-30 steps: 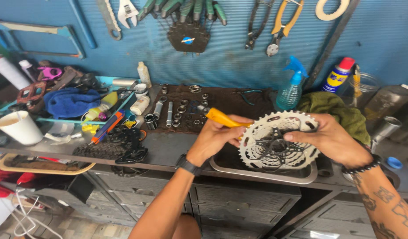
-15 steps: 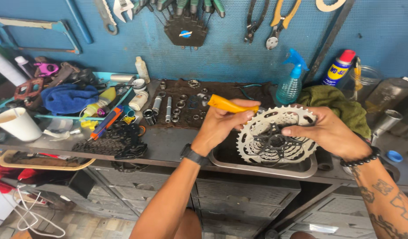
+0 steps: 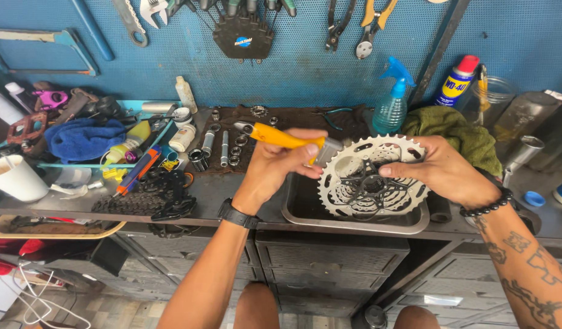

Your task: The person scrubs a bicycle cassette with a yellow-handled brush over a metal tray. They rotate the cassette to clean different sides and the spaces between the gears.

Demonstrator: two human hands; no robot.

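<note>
My right hand (image 3: 444,170) grips a silver bicycle cassette (image 3: 367,178) by its rim and centre, held upright over a metal tray (image 3: 354,222). My left hand (image 3: 275,163) holds an orange-handled brush (image 3: 279,137), its pale bristle head pressed against the left edge of the cassette's largest sprocket. A black watch sits on my left wrist and a bead bracelet on my right.
A dark mat (image 3: 275,131) with small bearings and spacers lies behind my hands. A black chain and derailleur (image 3: 153,198) sit at the left, beside a blue rag (image 3: 80,139) and a white cup (image 3: 16,178). A blue spray bottle (image 3: 392,106), spray can (image 3: 454,82) and green cloth (image 3: 454,131) stand at the right. Tools hang on the blue wall.
The brush has swung so that its handle now points left and its head meets the sprocket edge. Both hands and the cassette have shifted slightly left and lower over the tray.
</note>
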